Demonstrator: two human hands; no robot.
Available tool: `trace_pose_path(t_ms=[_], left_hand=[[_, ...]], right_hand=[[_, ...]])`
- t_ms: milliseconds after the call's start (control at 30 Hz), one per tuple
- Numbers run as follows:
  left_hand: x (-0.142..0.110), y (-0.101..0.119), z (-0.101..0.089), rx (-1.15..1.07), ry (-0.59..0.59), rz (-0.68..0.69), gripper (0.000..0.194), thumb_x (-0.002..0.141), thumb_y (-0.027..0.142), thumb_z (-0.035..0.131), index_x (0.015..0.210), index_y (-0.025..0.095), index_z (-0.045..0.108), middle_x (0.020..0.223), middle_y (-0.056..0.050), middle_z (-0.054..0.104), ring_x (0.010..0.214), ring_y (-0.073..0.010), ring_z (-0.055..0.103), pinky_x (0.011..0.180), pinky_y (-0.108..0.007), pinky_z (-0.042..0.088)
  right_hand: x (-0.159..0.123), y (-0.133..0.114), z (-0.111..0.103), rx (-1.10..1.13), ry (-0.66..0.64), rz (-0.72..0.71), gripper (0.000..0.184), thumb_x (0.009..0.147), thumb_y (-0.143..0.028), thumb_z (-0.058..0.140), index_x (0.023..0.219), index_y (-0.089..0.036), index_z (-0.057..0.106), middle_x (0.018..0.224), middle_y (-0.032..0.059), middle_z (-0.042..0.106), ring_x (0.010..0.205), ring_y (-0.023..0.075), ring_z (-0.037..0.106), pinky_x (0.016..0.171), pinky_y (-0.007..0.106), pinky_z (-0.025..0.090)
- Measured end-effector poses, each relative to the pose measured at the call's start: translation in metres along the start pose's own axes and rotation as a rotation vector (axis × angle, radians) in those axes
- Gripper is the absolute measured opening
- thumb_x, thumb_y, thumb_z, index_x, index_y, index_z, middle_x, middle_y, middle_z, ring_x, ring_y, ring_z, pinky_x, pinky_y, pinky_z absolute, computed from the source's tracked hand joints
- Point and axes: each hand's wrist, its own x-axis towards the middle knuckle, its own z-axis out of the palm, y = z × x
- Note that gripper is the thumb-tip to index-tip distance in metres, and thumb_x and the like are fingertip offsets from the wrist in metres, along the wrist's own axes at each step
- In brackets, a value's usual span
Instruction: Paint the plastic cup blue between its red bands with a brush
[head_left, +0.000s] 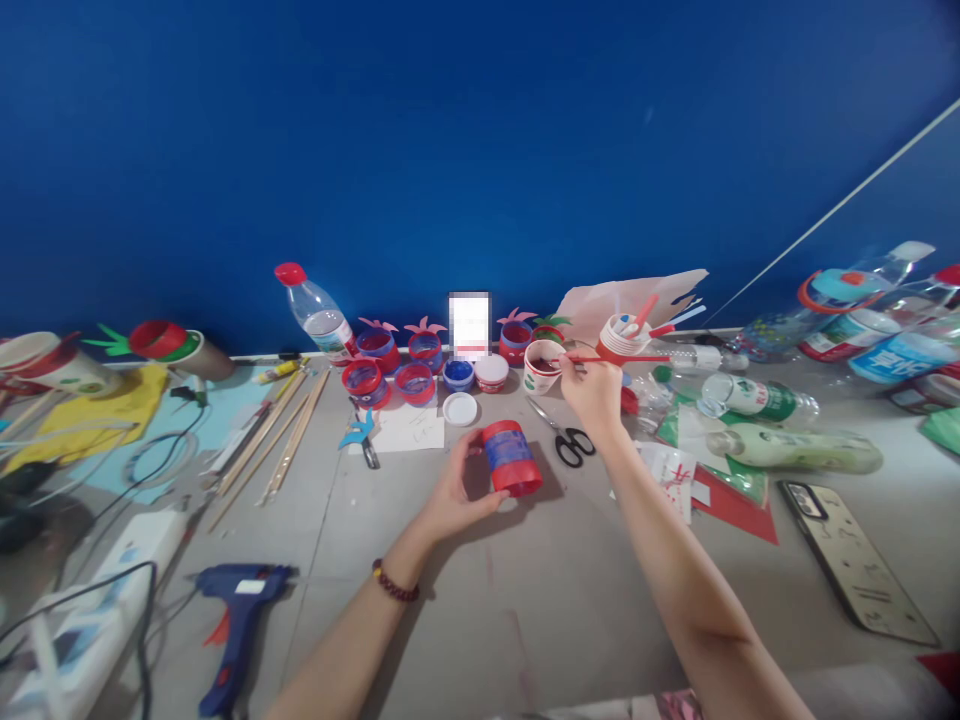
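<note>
My left hand (461, 492) has its thumb and fingers around a short cylinder (511, 458), painted red at both ends with a blue band between, and tilted above the table. Pinched in my right hand (594, 388) is a thin red-handled paintbrush (645, 359), whose tip end reaches into a white paper cup (541, 370) with dark liquid inside. Black-handled scissors (571, 442) lie just below that hand. Beyond my left hand are an open jar of blue paint (458, 376), a white lid (460, 409) and a closed white-lidded jar (491, 374).
Several red and blue painted rings (365, 382) stand near the blue wall. Left are a clear bottle (319, 318), wooden sticks (289, 440), a glue gun (240, 620) and a power strip (112, 610). Right are plastic bottles (761, 398), a phone (855, 560) and stacked cups (624, 338).
</note>
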Motion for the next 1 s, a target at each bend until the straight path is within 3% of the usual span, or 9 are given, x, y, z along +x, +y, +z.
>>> trace_pose_path(t_ms=[333, 600, 1000], left_hand=[[0.0008, 0.0035, 0.0009, -0.046, 0.013, -0.01, 0.082, 0.066, 0.033, 0.085, 0.137, 0.028, 0.043, 0.142, -0.013, 0.047, 0.122, -0.0315, 0.05, 0.106, -0.051, 0.039], [0.0003, -0.0005, -0.0005, 0.016, -0.033, 0.009, 0.083, 0.071, 0.039, 0.081, 0.14, 0.029, 0.035, 0.144, -0.012, 0.044, 0.126, -0.0319, 0.048, 0.107, -0.054, 0.039], [0.0002, -0.0057, -0.0023, 0.072, -0.021, 0.022, 0.084, 0.072, 0.043, 0.08, 0.14, 0.028, 0.033, 0.144, -0.014, 0.042, 0.126, -0.0322, 0.049, 0.107, -0.056, 0.039]], right_hand=[[0.0002, 0.0013, 0.0006, -0.028, -0.006, -0.012, 0.02, 0.084, -0.031, 0.05, 0.078, -0.019, 0.065, 0.07, 0.0118, 0.072, 0.066, 0.0299, 0.069, 0.069, 0.039, 0.05], [0.0003, -0.0006, 0.0011, -0.045, 0.006, -0.017, 0.021, 0.083, -0.03, 0.05, 0.075, -0.019, 0.066, 0.064, 0.0094, 0.07, 0.063, 0.0272, 0.066, 0.068, 0.036, 0.048], [0.0021, 0.0026, 0.0, -0.015, 0.06, 0.002, 0.023, 0.081, -0.033, 0.051, 0.076, -0.018, 0.068, 0.072, 0.0119, 0.073, 0.068, 0.0278, 0.068, 0.068, 0.037, 0.05]])
